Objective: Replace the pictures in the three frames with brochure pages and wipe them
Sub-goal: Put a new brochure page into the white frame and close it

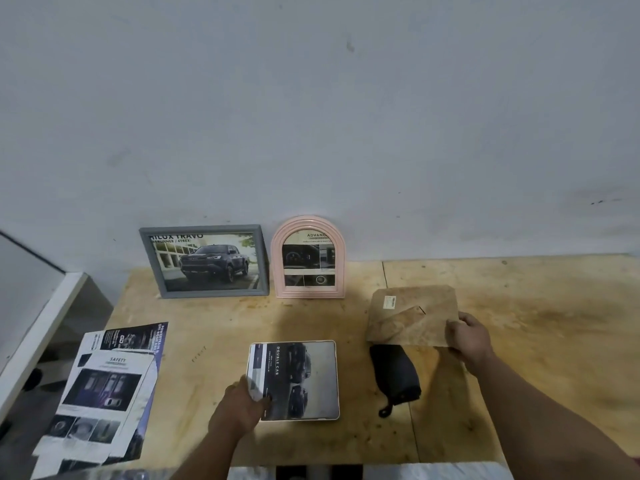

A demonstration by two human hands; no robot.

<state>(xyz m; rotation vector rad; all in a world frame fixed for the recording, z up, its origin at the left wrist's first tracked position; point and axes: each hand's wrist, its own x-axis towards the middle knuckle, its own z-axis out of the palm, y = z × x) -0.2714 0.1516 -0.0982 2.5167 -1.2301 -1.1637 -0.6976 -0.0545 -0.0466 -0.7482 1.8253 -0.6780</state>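
Fingers of the left hand curled round the lower left corner of a white frame lying flat at the lower middle of the picture, the thumb on top of its front. That frame showed a dark brochure page with two trucks and the words "DOUBLE CAB". Fingers of the right hand, at the right of centre, pinched the right edge of a brown backing board, which lay on the wooden table just above a black cloth; the board's lower edge overlapped the cloth's top.

At the middle left, a grey frame stood propped against the pale wall, holding a page with a dark pickup truck. Just to its right stood a pink arched frame, also against the wall, with a page of dashboard pictures inside. Loose brochure pages lay spread at the lower left, hanging partly over the table's left edge.
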